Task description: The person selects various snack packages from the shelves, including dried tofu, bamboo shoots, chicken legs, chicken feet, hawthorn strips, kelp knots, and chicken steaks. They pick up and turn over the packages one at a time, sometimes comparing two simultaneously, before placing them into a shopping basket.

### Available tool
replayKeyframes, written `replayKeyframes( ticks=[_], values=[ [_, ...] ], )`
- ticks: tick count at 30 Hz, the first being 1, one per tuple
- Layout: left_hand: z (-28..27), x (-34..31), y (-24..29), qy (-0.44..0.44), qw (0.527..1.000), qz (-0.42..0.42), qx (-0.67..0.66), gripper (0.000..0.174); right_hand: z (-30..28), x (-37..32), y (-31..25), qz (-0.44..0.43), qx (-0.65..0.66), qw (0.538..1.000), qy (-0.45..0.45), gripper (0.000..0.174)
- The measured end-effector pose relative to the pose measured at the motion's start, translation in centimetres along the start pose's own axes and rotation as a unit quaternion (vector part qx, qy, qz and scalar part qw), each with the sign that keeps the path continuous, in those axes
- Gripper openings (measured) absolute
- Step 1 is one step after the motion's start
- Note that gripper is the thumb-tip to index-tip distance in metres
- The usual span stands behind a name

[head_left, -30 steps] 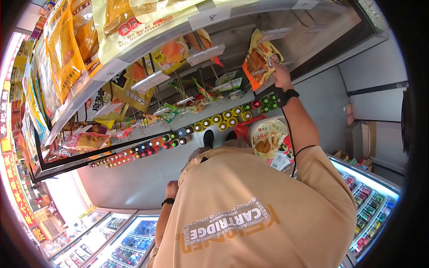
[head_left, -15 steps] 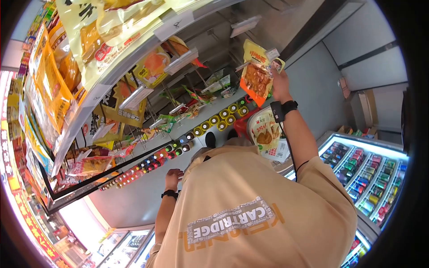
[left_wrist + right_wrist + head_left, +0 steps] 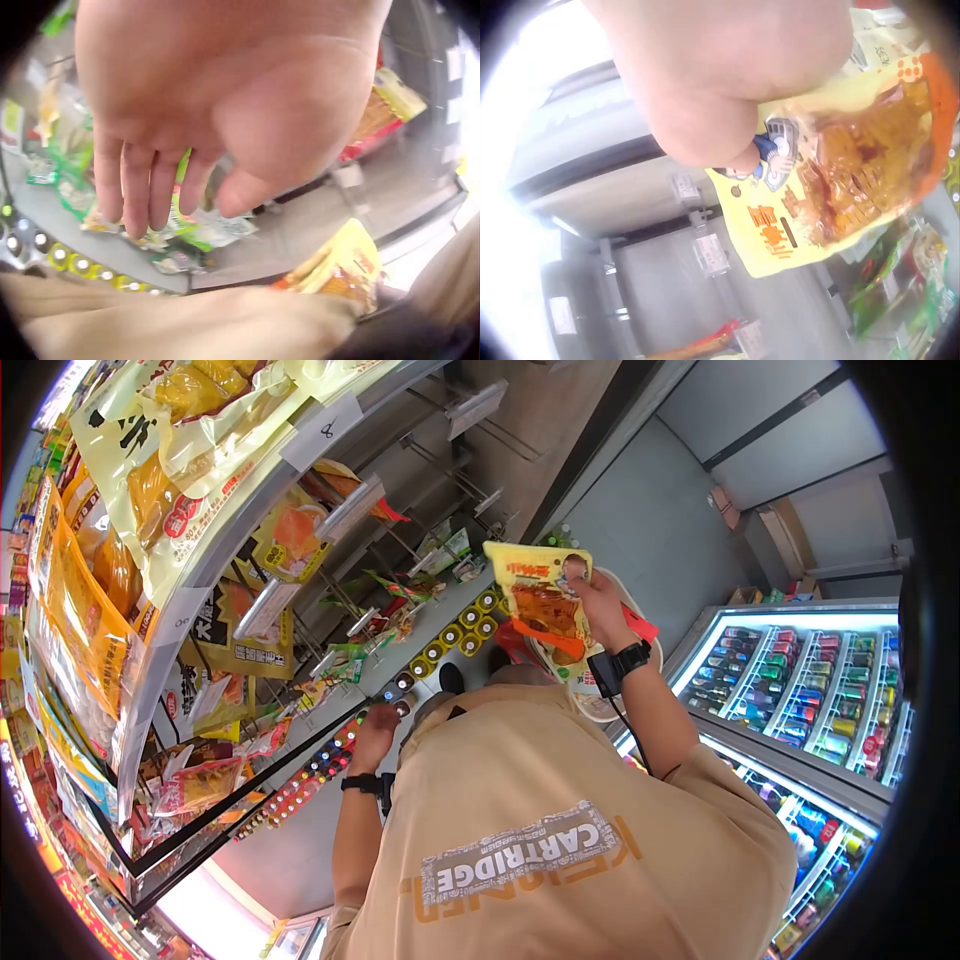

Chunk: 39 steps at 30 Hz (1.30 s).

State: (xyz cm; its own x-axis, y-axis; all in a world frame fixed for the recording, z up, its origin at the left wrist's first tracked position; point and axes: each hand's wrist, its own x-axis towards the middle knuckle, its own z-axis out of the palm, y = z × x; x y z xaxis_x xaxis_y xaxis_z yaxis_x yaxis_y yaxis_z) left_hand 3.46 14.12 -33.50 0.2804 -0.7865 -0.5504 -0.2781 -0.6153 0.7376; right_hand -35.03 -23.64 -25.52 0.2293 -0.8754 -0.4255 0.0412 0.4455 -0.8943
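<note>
In the head view my right hand pinches the edge of a yellow and orange food packet, held in front of a round container. The right wrist view shows the thumb of the right hand on the front of the packet, over its cartoon figure; the fingers behind are hidden. My left hand holds nothing and is held up beside the shelf rack. Its fingers are extended in the left wrist view, where the left hand hangs palm in sight, apart from the packet.
Hanging packets and price tags fill the rack at the left and above. Rows of bottles stand on the floor below. A lit drinks cooler is at the right, and grey wall panels are behind it.
The packet has come away from the rack hooks and down toward my body, in my right hand. My left hand has risen a little with its fingers extending. The view has turned rightward.
</note>
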Motion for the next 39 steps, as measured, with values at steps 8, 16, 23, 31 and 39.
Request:
replayKeyframes(
  ticks=[8,16,23,31,39],
  values=[
    [-1.0,-0.4,26.9,0.102,0.957,0.272,-0.026,0.036,6.5,-6.6,-9.7,0.027,-0.002,0.96,-0.277,0.034],
    [-1.8,-1.4,29.4,0.049,0.947,0.235,-0.212,0.029,11.0,-7.7,-11.2,0.024,0.112,0.955,-0.273,0.034],
    [-2.4,-2.8,28.7,0.119,0.944,0.227,-0.206,0.034,12.8,-8.3,-10.7,0.003,0.048,0.96,-0.276,0.032],
    [-4.9,-6.5,27.8,0.188,0.937,0.212,-0.205,0.029,10.6,-4.4,-14.0,-0.121,-0.013,0.98,-0.157,0.032],
    [-4.1,-9.5,26.7,0.204,0.944,0.201,-0.163,0.027,12.6,2.6,-20.3,-0.148,0.041,0.973,-0.173,0.03]
  ],
)
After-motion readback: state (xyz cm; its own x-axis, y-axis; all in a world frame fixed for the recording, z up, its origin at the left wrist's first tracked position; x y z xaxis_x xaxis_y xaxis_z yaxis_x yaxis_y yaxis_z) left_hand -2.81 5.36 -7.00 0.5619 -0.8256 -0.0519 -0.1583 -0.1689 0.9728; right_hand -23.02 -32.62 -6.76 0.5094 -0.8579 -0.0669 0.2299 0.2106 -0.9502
